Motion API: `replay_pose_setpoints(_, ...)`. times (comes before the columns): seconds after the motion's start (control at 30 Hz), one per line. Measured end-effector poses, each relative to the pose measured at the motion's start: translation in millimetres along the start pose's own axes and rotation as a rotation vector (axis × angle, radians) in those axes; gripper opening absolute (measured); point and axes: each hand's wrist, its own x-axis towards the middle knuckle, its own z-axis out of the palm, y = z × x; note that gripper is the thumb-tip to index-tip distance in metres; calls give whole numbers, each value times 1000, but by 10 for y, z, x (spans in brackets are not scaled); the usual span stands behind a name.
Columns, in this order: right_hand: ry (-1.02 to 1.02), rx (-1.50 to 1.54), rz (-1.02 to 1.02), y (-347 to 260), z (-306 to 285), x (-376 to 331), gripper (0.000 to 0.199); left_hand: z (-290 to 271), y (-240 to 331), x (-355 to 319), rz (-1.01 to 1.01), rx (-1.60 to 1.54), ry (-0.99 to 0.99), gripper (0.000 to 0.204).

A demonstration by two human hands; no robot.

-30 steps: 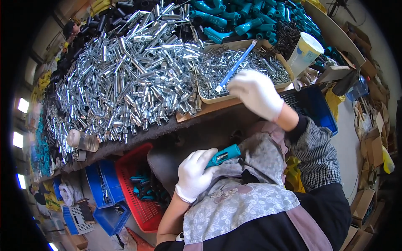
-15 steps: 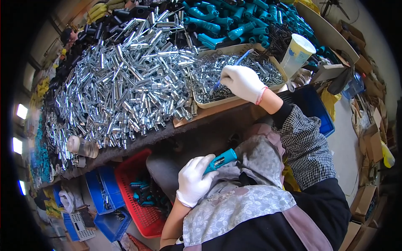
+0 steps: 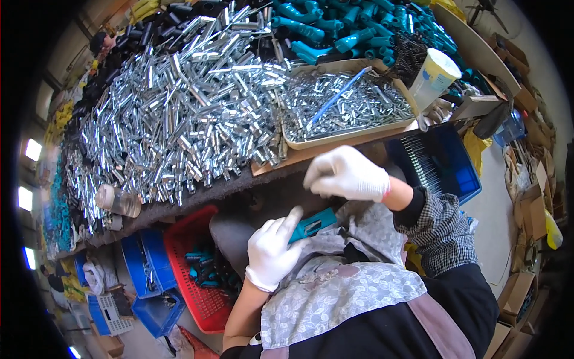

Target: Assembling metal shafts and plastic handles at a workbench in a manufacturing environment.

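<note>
My left hand (image 3: 272, 251), in a white glove, is closed round a teal plastic handle housing (image 3: 314, 225) with an oblong opening in its side. My right hand (image 3: 347, 173), gloved too, hangs just above and beyond that housing, apart from it. Its fingers are curled together, and whatever they pinch is too small or hidden to make out. Behind it stands a shallow cream tray (image 3: 335, 140) of small metal pins and springs, with a blue stick (image 3: 339, 97) lying across them.
Shiny metal tubes (image 3: 179, 119) are heaped on the bench left of the tray. Teal housings (image 3: 353, 30) pile up behind. A plastic cup (image 3: 435, 75) stands at the right, a clear jar (image 3: 118, 200) at the left. Below are a red basket (image 3: 206, 311) and blue bins (image 3: 149, 263).
My right hand has come back from the tray toward me, near the teal housing, leaving the blue stick lying in the tray. My left hand still holds the housing in nearly the same place.
</note>
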Motion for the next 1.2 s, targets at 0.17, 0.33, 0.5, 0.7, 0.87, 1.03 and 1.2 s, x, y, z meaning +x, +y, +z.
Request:
replay_pose_setpoints(0.17, -61, 123, 51, 53, 388, -156, 17, 30, 53, 41, -27, 34, -26, 89)
replay_pose_setpoints(0.33, 4, -36, -133, 239, 570, -296, 17, 30, 19, 16, -12, 73, -23, 91)
replay_pose_setpoints(0.5, 109, 31, -298, 338, 621, -385, 24, 24, 14, 9, -26, 94, -41, 88)
replay_pose_setpoints(0.7, -14, -111, -265, 258, 576, -422, 42, 23, -7, -10, 21, 98, -82, 86)
replay_pose_setpoints(0.87, 7, -212, -365, 320, 605, -441, 41, 36, 30, -40, -18, 44, -104, 87)
replay_pose_setpoints(1.03, -25, -383, -290, 296, 680, -455, 40, 42, 71, -65, -154, -1, -200, 81)
replay_pose_setpoints(1.2, 49, -548, -606, 349, 649, -403, 42, 2, 92, -39, -358, -201, -275, 73)
